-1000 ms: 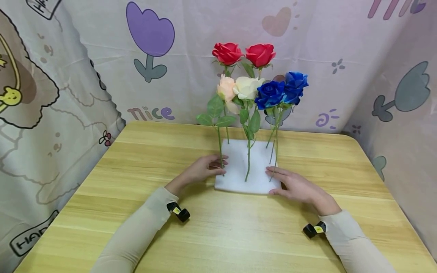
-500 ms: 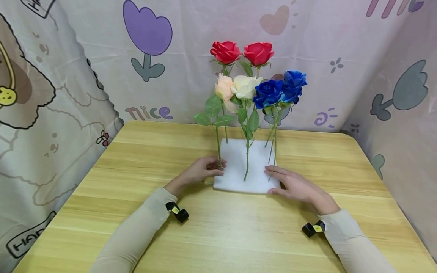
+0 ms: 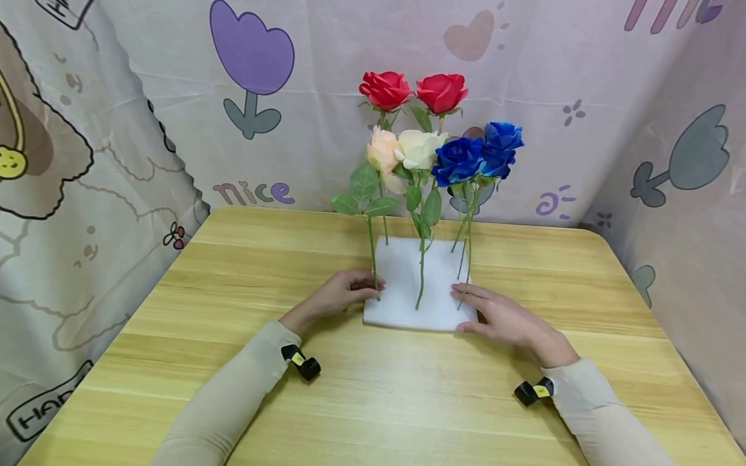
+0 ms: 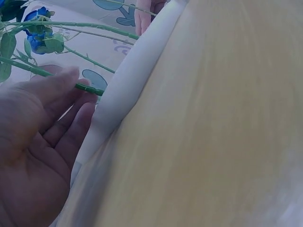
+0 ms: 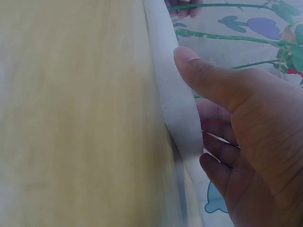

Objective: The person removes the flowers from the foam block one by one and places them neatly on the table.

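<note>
The left hand [image 4: 33,146] is cut off at the left edge of its wrist view, its thumb hiding a stretch of green stem [image 4: 92,90], while a blue rose [image 4: 9,10] is cropped in the corner. In the right wrist view, the frame's edge slices a red rose [image 5: 294,72] and the right hand [image 5: 265,127]; the tabletop [image 5: 75,118] blurs. Labels on the wrist cameras [image 3: 310,370] are too small to read.

A wood-grain table [image 3: 396,401] stands before a pale cloth backdrop [image 3: 344,129] printed with a purple tulip [image 3: 252,48] and a heart [image 3: 469,34].
</note>
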A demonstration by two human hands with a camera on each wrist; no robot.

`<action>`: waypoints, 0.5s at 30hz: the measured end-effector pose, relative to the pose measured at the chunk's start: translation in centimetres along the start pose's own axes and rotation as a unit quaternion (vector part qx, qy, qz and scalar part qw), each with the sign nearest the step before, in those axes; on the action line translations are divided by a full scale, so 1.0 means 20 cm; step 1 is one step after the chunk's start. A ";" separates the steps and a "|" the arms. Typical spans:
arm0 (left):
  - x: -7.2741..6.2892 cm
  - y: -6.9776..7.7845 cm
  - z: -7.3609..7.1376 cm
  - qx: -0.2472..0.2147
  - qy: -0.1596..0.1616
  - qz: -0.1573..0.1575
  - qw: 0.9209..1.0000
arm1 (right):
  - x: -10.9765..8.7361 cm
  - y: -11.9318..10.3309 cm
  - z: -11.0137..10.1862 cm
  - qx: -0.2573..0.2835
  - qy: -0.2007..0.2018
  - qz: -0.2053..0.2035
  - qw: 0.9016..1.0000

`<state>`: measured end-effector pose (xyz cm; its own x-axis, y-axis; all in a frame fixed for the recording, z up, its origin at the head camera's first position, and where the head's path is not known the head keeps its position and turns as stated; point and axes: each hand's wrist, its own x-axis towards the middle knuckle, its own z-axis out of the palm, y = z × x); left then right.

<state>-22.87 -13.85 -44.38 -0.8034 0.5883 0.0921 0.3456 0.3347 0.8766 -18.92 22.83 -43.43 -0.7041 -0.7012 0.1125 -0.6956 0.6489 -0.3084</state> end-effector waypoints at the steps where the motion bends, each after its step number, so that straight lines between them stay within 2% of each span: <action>1: 0.00 0.00 0.00 0.007 0.002 0.001 1.000 | 0.00 0.00 0.00 0.001 0.000 0.000 1.000; 9: 0.00 -0.02 0.01 0.024 0.014 -0.011 1.000 | 0.01 0.00 0.00 -0.001 0.004 -0.006 1.000; 15: 0.01 -0.02 0.02 0.025 0.015 -0.003 1.000 | 0.01 0.00 0.01 -0.001 0.004 -0.005 1.000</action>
<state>-23.01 -13.70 -44.95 -0.8192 0.5644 0.1019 0.3645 0.3753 0.8522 -19.02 22.72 -43.57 -0.6987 -0.7049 0.1221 -0.7022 0.6432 -0.3052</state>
